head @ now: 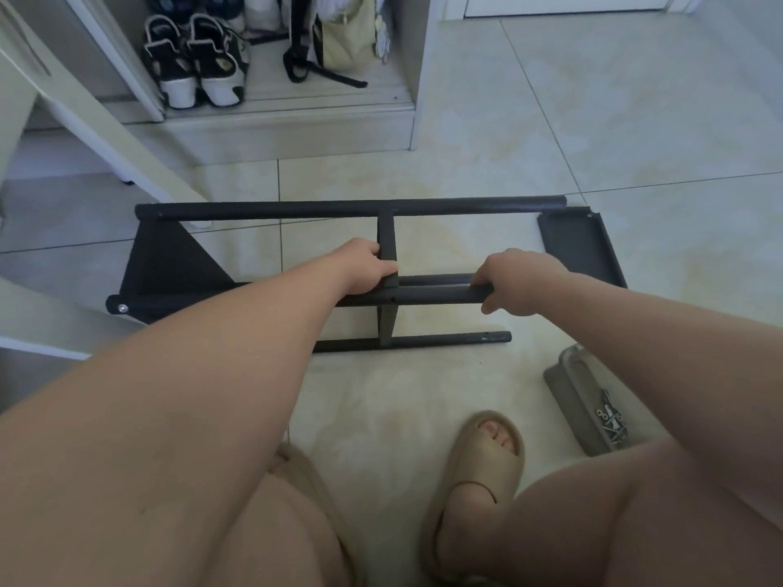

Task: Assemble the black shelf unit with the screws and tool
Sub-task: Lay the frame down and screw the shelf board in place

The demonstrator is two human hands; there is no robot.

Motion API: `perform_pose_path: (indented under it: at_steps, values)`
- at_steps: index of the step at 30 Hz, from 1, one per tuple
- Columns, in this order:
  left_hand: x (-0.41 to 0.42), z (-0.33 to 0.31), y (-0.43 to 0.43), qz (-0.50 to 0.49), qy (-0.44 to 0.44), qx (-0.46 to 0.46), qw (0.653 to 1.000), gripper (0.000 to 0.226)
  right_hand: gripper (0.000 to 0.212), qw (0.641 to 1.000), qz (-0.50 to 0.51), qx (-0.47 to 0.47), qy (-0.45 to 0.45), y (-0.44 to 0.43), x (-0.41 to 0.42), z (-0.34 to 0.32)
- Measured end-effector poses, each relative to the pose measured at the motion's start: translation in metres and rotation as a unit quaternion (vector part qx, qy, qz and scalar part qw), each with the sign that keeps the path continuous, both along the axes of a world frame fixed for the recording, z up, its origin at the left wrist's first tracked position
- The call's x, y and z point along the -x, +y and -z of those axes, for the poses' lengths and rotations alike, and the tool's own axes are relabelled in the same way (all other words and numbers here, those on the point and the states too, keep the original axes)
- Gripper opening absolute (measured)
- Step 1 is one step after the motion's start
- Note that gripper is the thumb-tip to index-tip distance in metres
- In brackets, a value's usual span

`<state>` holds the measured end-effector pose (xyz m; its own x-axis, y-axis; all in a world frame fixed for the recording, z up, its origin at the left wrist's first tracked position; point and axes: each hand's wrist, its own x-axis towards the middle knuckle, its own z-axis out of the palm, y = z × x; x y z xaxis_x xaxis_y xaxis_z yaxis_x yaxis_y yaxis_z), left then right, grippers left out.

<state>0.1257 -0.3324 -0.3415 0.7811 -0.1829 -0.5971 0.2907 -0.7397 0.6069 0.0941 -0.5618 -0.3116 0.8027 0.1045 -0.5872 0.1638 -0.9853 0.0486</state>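
- Black metal tube shelf frame [271, 213], part-built, lying on pale tiled floor [593, 133].
- Left hand [368, 269] grips flat centre upright w/ curled fingers.
- Right hand [515, 283] wraps end of near tube.

The pale tiled floor [593, 120] carries the black shelf frame [296, 209] at centre, a black panel [580, 247] at two o'clock, a grey tray [567, 387] of screws [610, 417] at four o'clock, and a tan sandal [487, 455] at six.

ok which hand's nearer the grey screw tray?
Right. The right hand grips a tube end of the shelf frame, ahead of the tray; the left hand holds its crossbar, farther left.
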Motion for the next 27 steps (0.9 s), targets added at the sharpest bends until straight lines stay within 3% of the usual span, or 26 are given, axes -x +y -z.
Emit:
perform_pose_path:
  at_steps: [5, 19, 24, 27]
  values:
    - [-0.005, -0.001, -0.01, -0.029, -0.015, 0.013, 0.999, 0.033, 0.021, 0.998, 0.018, -0.01, -0.062, -0.007, 0.0, 0.002]
    - [-0.006, -0.006, -0.014, -0.02, -0.024, -0.022, 0.999, 0.031, 0.018, 0.992, 0.037, -0.047, -0.108, -0.015, 0.004, 0.014]
    - [0.011, -0.022, -0.017, -0.022, -0.023, -0.086, 0.996, 0.047, 0.052, 0.995, -0.015, -0.057, -0.077, -0.031, 0.023, 0.005]
    - [0.023, -0.039, -0.029, -0.049, -0.085, -0.114, 0.989, 0.059, 0.066, 0.995, -0.014, -0.053, -0.086, -0.041, 0.04, -0.013]
